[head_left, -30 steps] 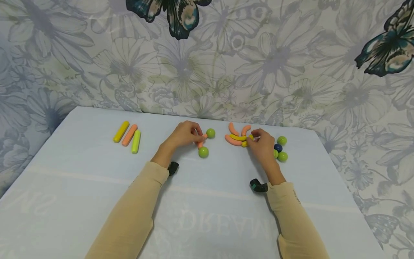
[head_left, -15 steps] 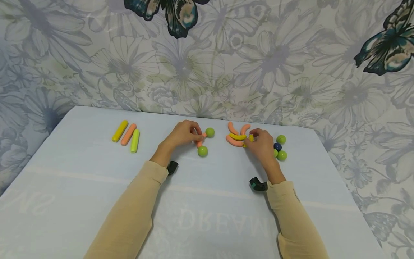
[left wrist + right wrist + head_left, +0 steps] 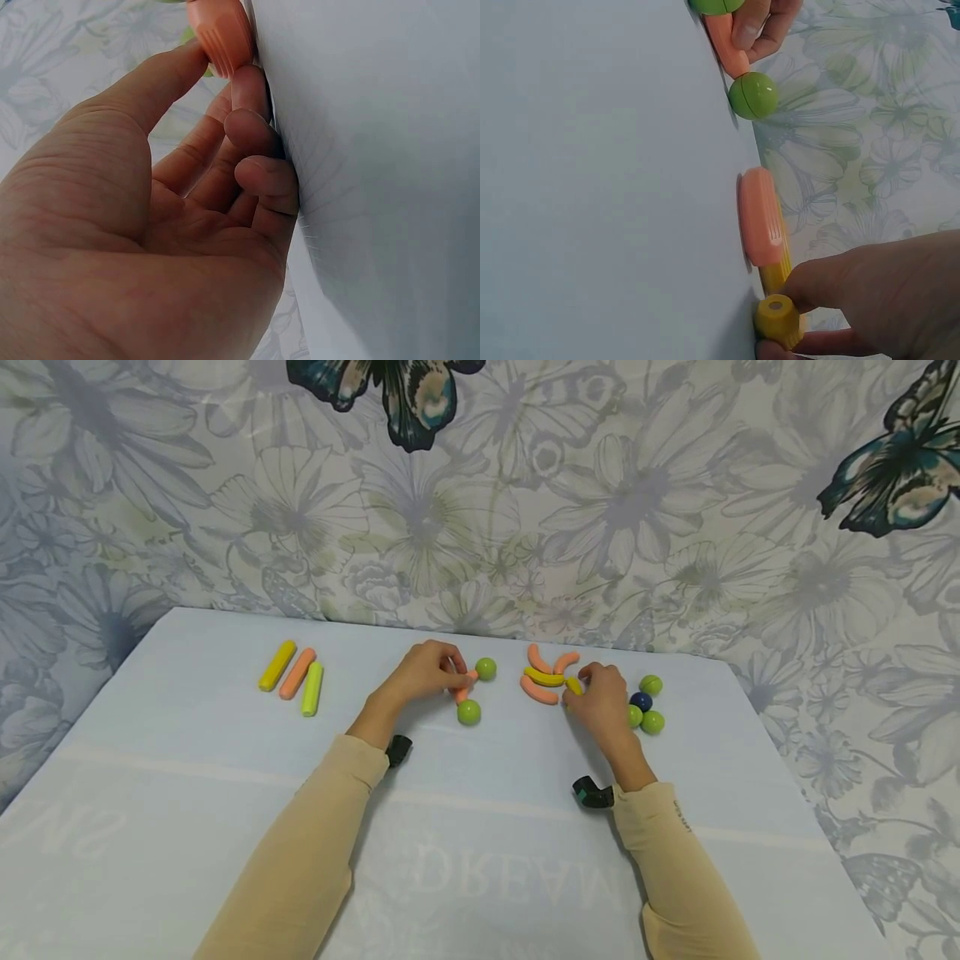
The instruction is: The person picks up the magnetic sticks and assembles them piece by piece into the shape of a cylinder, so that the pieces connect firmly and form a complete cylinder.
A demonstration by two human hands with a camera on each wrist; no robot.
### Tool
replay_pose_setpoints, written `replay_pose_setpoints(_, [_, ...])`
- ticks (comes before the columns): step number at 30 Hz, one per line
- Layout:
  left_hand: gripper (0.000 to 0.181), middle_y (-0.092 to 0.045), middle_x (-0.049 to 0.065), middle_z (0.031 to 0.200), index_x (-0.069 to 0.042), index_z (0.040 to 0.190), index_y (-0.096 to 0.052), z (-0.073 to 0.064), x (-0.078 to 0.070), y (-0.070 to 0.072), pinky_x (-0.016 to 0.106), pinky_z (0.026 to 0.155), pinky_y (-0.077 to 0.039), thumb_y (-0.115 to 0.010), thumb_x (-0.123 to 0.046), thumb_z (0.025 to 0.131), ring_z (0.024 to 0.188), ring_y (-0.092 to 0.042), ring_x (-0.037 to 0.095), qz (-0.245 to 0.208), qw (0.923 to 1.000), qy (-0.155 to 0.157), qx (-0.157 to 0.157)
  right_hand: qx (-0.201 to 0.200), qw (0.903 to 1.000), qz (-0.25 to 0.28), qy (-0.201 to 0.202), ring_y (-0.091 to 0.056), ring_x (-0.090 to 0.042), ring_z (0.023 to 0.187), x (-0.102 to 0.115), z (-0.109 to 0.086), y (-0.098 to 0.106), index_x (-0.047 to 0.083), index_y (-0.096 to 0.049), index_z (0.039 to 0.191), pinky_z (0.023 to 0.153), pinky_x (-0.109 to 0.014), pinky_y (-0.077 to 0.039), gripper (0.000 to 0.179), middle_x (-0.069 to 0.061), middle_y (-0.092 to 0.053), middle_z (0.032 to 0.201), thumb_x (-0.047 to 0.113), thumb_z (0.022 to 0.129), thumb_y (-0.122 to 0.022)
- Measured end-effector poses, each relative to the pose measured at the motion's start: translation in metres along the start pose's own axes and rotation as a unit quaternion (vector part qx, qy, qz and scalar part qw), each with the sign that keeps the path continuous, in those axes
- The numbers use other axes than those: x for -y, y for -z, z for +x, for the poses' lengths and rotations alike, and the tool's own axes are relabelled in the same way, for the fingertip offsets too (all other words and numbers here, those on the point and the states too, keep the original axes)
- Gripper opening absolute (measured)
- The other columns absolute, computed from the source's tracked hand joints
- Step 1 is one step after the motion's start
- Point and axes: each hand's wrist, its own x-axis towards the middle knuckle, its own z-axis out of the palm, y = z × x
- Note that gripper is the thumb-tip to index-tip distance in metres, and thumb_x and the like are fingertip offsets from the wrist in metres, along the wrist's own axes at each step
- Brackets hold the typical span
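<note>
My left hand (image 3: 426,672) pinches an orange ribbed rod (image 3: 221,37) between thumb and index finger, low over the table. A green ball (image 3: 486,669) sits at the rod's far end and another green ball (image 3: 469,712) at its near end. My right hand (image 3: 602,697) pinches a short yellow rod (image 3: 573,686); its round end with a small grey disc faces the right wrist camera. Left of those fingers lie a curved yellow rod (image 3: 543,677) and three curved orange rods, the nearest orange rod (image 3: 538,691) just below the yellow one.
Right of my right hand, several green balls (image 3: 652,722) cluster round a dark blue ball (image 3: 641,702). Straight yellow (image 3: 278,666), orange (image 3: 297,673) and lime (image 3: 312,689) rods lie at the left. A floral-patterned wall (image 3: 480,543) rises behind the white table (image 3: 487,827).
The yellow rod in my right fingers has turned, and that hand has shifted slightly left and nearer. My left hand stays on the orange rod between the green balls.
</note>
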Motion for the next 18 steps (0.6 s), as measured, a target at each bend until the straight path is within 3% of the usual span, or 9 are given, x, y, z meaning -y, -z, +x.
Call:
replay_pose_setpoints(5, [0.023,-0.060,-0.002,0.069,-0.008,0.097,-0.073,-0.001,0.000,0.000,0.029,0.065,-0.041,-0.079,-0.031,0.096,0.070,-0.052,0.015,0.004,1.0000,0.000,-0.001,-0.020,0.9995,0.025,-0.002,-0.060,-0.036,0.094,0.001,0.000,0.002,-0.007,-0.066,0.121,0.083,-0.046,-0.056,0.035,-0.023,-0.066,0.106,0.012,0.093,-0.073])
replay_pose_setpoints(11, [0.020,-0.061,-0.001,0.070,-0.009,0.097,-0.073,-0.003,-0.001,0.001,0.029,0.065,-0.041,-0.080,-0.028,0.095,0.069,-0.052,0.015,-0.002,1.0000,-0.005,0.002,-0.062,0.9955,0.064,0.033,-0.064,-0.034,0.092,0.008,-0.002,0.003,-0.005,-0.068,0.117,0.082,-0.045,-0.057,0.030,-0.021,-0.070,0.103,0.011,0.093,-0.073])
replay_pose_setpoints(18, [0.017,-0.064,-0.001,0.071,-0.009,0.099,-0.074,-0.003,-0.002,0.001,0.029,0.066,-0.041,-0.081,-0.024,0.093,0.071,-0.053,0.015,-0.002,0.9999,-0.004,0.013,-0.036,0.9906,0.107,0.078,-0.065,-0.028,0.092,0.026,-0.008,0.001,0.000,-0.071,0.114,0.078,-0.037,-0.055,0.026,-0.015,-0.072,0.103,0.012,0.092,-0.077])
